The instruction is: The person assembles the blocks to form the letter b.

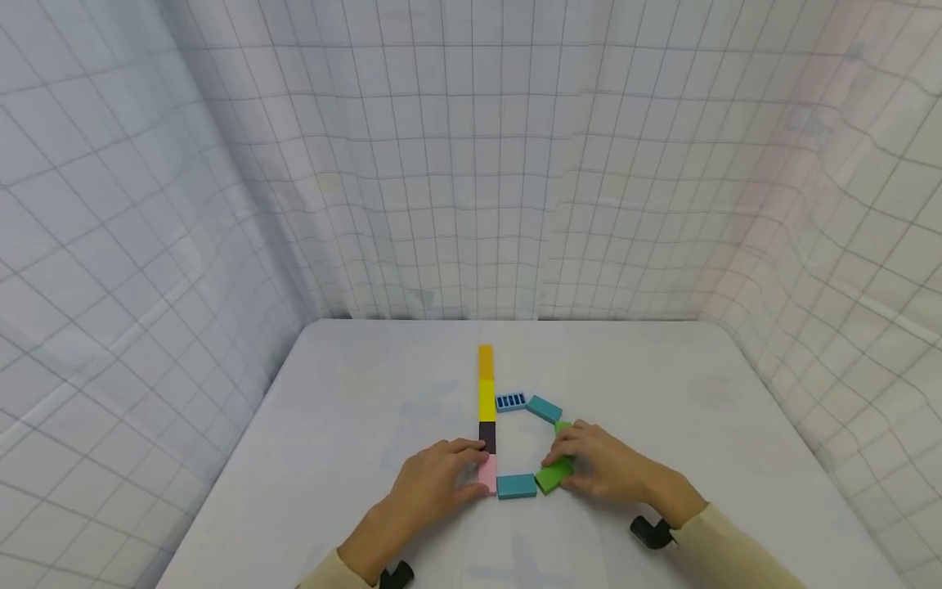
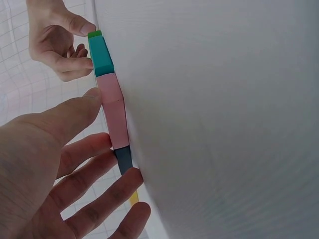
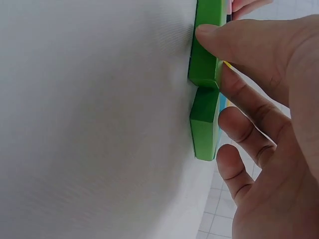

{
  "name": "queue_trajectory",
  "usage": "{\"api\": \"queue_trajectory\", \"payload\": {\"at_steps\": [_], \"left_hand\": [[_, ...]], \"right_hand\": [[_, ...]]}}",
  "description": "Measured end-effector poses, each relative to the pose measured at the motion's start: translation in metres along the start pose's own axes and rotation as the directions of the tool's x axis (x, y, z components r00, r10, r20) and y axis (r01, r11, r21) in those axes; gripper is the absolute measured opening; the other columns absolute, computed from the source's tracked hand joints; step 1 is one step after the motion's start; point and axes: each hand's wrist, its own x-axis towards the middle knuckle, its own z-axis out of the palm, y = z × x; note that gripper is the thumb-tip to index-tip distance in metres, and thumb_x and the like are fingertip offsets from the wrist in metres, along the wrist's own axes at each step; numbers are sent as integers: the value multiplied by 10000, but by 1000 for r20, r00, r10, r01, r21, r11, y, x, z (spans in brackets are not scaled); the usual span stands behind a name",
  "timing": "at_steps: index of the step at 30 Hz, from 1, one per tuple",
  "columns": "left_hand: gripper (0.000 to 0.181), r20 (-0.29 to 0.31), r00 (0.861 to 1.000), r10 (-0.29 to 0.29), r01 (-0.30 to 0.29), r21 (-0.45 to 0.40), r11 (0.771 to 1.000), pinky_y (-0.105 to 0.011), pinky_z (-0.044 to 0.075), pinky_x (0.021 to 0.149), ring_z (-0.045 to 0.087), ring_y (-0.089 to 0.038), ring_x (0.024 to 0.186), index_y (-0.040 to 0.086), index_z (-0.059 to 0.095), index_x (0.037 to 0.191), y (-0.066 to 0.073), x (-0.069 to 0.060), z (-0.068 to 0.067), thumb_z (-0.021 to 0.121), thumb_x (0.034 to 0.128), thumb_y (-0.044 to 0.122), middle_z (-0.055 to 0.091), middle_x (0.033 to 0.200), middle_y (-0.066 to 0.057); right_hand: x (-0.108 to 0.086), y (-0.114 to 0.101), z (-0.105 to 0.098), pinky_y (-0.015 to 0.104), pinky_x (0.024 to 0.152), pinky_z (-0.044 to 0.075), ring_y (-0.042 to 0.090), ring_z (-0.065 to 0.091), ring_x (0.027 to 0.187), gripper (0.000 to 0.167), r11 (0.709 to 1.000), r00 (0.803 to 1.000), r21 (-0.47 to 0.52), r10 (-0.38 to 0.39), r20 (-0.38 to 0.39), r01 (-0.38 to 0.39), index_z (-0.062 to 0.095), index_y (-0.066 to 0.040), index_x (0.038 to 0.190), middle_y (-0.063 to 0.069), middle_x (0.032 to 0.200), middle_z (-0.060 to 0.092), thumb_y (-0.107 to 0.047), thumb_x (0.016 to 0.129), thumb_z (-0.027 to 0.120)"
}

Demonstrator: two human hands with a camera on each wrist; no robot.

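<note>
My left hand (image 1: 434,483) rests beside the pink block (image 1: 488,476). Its thumb touches the block's near end, and the other fingers spread along the left side towards the black block (image 1: 487,432). On the right, my right hand (image 1: 614,466) pinches the lower green block (image 1: 553,476) between thumb and index finger. A second green block (image 3: 204,139) lies end to end with it, in the right wrist view, beneath the other fingers; the hand partly hides it in the head view. Between the pink and lower green blocks lies a teal block (image 1: 517,487).
A yellow block (image 1: 487,401) and an orange block (image 1: 486,362) continue the straight column upward. A blue block with dark bars (image 1: 511,402) and another teal block (image 1: 545,408) curve right from it. White grid-patterned curtains (image 1: 471,164) surround the white table (image 1: 353,393).
</note>
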Motion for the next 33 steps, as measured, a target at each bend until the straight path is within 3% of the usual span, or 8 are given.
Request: {"api": "queue_trajectory", "payload": {"at_steps": [10,18,33], "left_hand": [[561,-1,1000,-3,3,1,1000,-498,682,1126,771,-245,1360,229,808,1483,1,-2,1,929,1001,489,781,1552,20],[549,-16,1000,18,-18,-1,1000,-503,692,1095,779,-251,1337,218,811,1479,2,-2,0,947,994,438,785,1545,16],[564,-19,1000,17,-16,14,1000,-504,690,1107,781,-255,1342,224,811,1478,3,-2,0,957,981,449,792,1533,19]], "right_hand": [[0,6,2,502,1159,579,125,623,1277,295,996,996,-1,-84,-40,84,822,-362,1345,-163,1339,753,-258,1073,864],[1,-1,-1,556,1192,565,137,628,1304,347,1000,1000,-20,6,-1,-6,829,-366,1324,-189,1352,760,-194,1030,899],[0,-1,-1,541,1190,555,119,619,1298,360,1000,1000,-7,5,-3,-5,828,-371,1328,-200,1356,760,-196,1024,907]]}}
